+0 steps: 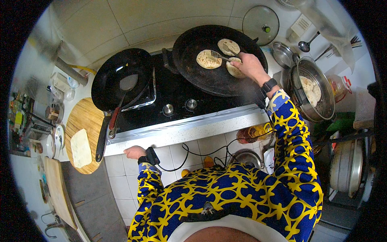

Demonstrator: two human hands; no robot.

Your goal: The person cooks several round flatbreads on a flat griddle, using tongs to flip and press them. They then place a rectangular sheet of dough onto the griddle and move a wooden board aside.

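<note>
My right hand (249, 67) grips metal tongs (223, 57) with slotted ends over a wide black griddle pan (193, 80). One slotted end touches the left round flatbread (208, 62). The other end lies over the upper flatbread (231, 45). A third flatbread (234, 69) lies below them, partly covered by my fingers. My left hand (134, 152) is curled at the front edge of the counter (181, 130), with nothing visible in it. A strapped device with a black cable sits on that wrist.
Left of the griddle stands a black wok (102, 81) with a spatula (116, 115) in it. A rolled-out dough sheet (81, 148) lies on a round wooden board (74, 118). At right, a steamer pot (326, 112) holds flatbreads (310, 89). A glass lid (257, 22) leans behind. Cables (205, 155) hang before me.
</note>
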